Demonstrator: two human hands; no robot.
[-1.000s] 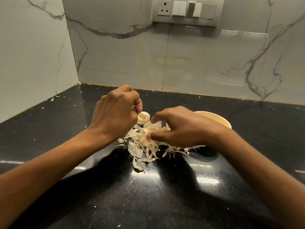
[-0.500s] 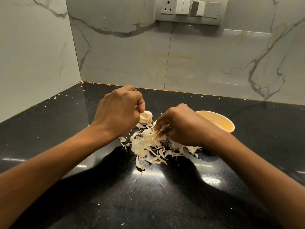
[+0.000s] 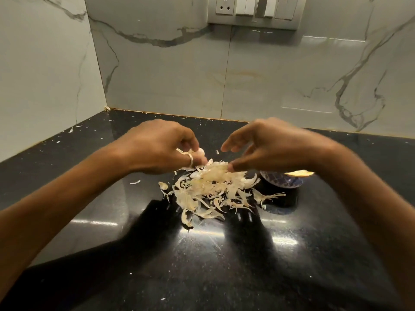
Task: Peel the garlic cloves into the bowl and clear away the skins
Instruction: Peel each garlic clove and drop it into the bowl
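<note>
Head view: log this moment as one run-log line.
left hand: holds garlic clove | right hand: fingers spread above skins pile | bowl: partly hidden by right wrist, on counter

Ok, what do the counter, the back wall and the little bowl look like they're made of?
Counter: likely polished black granite or similar stone; pale speckles, mirror-like light streaks.
Back wall: glossy marble-look tile or slab; grey veins, a vertical seam, reflections.
Bowl: probably glazed ceramic; blue patterned outside with sheen, cream rim.

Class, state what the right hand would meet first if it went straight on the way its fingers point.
The right hand would probably meet the left hand, which holds a pale garlic clove; depth is unclear.
</note>
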